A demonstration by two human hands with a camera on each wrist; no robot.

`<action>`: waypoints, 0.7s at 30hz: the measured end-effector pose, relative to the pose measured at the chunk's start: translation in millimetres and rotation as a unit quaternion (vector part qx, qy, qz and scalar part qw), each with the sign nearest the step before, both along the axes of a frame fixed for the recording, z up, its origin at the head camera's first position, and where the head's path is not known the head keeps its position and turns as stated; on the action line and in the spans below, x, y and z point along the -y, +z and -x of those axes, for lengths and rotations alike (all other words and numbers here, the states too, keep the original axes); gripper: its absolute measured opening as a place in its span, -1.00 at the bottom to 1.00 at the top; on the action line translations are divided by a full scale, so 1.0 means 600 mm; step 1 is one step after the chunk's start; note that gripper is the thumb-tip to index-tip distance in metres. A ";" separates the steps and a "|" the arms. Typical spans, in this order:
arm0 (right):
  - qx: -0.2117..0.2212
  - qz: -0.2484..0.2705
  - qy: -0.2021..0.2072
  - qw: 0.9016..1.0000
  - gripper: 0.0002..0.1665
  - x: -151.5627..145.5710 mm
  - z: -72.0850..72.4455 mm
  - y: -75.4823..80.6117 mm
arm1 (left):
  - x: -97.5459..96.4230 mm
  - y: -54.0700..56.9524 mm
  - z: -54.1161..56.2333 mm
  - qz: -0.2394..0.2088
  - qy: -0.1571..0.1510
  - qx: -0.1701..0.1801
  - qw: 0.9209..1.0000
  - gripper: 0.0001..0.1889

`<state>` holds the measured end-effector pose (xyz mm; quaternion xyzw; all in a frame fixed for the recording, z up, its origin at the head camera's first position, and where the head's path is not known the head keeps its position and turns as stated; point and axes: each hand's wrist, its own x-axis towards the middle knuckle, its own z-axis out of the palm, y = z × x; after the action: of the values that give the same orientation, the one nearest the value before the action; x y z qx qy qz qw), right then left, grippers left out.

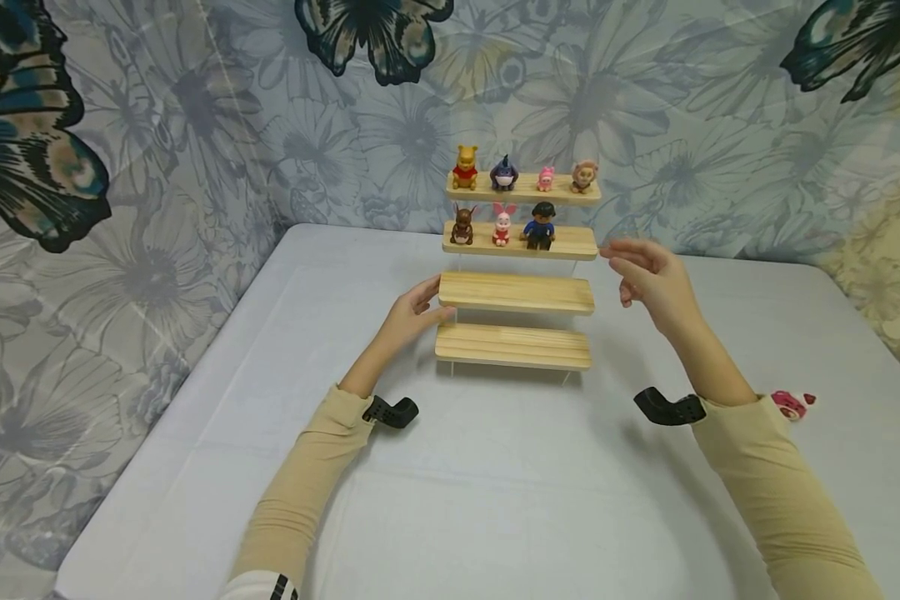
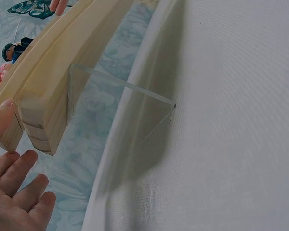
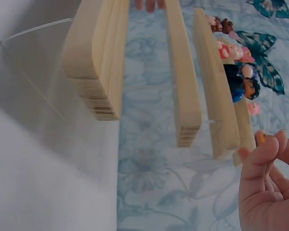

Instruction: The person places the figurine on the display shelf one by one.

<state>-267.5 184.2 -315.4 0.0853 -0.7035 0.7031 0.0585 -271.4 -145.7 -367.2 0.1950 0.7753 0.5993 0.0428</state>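
Observation:
A four-tier wooden display stand with clear supports stands on the table. My left hand holds the left end of its third tier from the top, thumb at the edge and index fingertip opposite. Beside the right end of the second tier is my right hand, fingers loosely bent and fingertips right at the board's end. Top-tier figurines include a yellow bear, a blue donkey, a small pink figurine and a tan one. Below sit a brown figurine, a pink piglet and a black-haired doll.
A pink figurine lies on the white-covered table beside my right sleeve. The two lower boards carry no figurines. Behind the table hangs a floral cloth with butterflies. Black wrist mounts stick out from both sleeves.

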 end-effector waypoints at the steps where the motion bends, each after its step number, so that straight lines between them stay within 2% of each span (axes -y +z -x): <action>1: 0.001 0.000 0.000 1.000 -0.71 -0.001 -0.001 -0.001 | 0.000 0.000 0.000 0.001 0.000 0.000 1.000 -0.34; 7: 0.007 -0.019 0.000 1.000 -0.71 -0.006 -0.010 -0.010 | 0.000 0.000 0.000 -0.004 -0.003 -0.002 1.000 -0.34; 14: -0.009 -0.053 0.005 0.999 -0.70 -0.016 -0.020 -0.023 | 0.000 0.000 0.000 -0.003 -0.004 -0.004 1.000 -0.34; 21: 0.000 -0.078 -0.011 0.997 -0.69 -0.033 -0.031 -0.032 | 0.000 -0.002 0.003 -0.004 0.001 0.000 1.000 -0.34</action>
<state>-249.1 204.2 -334.8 0.0814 -0.7574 0.6451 0.0594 -273.4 -146.0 -368.7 0.1938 0.7731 0.6025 0.0414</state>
